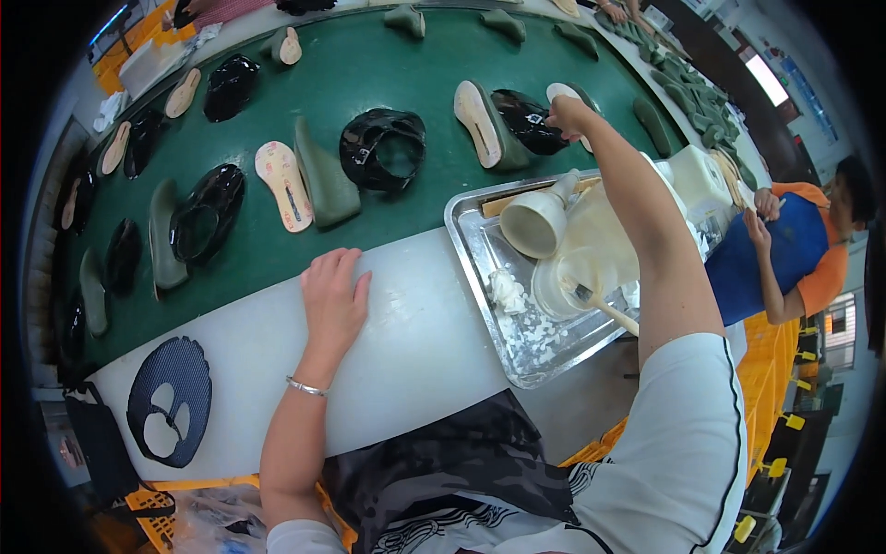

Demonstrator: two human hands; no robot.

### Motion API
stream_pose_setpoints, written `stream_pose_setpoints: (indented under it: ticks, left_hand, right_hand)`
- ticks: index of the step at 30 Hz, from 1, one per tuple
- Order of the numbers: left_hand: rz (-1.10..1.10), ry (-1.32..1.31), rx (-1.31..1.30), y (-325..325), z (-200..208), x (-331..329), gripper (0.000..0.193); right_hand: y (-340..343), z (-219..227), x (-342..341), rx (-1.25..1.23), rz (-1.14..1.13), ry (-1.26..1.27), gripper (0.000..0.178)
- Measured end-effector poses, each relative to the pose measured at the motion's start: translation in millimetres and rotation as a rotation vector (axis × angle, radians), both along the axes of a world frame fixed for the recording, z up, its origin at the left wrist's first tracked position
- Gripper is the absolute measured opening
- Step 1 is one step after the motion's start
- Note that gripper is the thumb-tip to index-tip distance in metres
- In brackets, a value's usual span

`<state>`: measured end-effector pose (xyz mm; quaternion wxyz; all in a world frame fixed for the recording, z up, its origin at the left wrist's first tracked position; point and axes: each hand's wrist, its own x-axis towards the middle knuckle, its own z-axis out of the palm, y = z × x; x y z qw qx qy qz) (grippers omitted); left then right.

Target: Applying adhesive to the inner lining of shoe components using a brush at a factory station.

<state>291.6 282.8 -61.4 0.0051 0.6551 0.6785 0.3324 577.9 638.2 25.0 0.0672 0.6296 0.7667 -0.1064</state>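
Observation:
My left hand [334, 294] lies on the white work board [406, 314], fingers stretched toward the green belt and holding nothing. My right arm reaches over the metal tray to the belt's far side. There my right hand [570, 116] is closed over a pale insole [562, 90], beside a glossy black shoe upper [530, 122]. What its fingers grip is hidden. Nearer stand a patterned insole [284, 187], a green wedge sole [326, 180] and a black upper with a buckle [358, 152].
The metal tray [517, 365] holds a pale cup [532, 224], a tub with a brush [616, 312] and white scraps. A dark mesh piece [169, 402] lies at the board's left end. A co-worker in an orange-sleeved top [817, 249] is at the right.

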Motion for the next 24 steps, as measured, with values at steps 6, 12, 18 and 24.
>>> stream_pose_setpoints:
  ticks: [6, 12, 18, 24]
  left_hand:
    - [-0.021, -0.026, 0.021, 4, -6, 5, 0.029]
    - [0.004, 0.001, 0.027, -6, -8, -6, 0.027]
    - [-0.025, 0.014, 0.046, 0, -12, 4, 0.027]
    - [-0.022, 0.055, 0.07, -6, -16, 4, 0.028]
  right_hand:
    - [-66, 37, -24, 0.155, 0.357, 0.525, 0.022]
    - [-253, 133, -51, 0.258, 0.987, 1.297, 0.051]
    - [-335, 166, -42, 0.437, 0.575, 1.808, 0.079]
    - [-345, 163, 17, 0.583, 0.557, 1.876, 0.077]
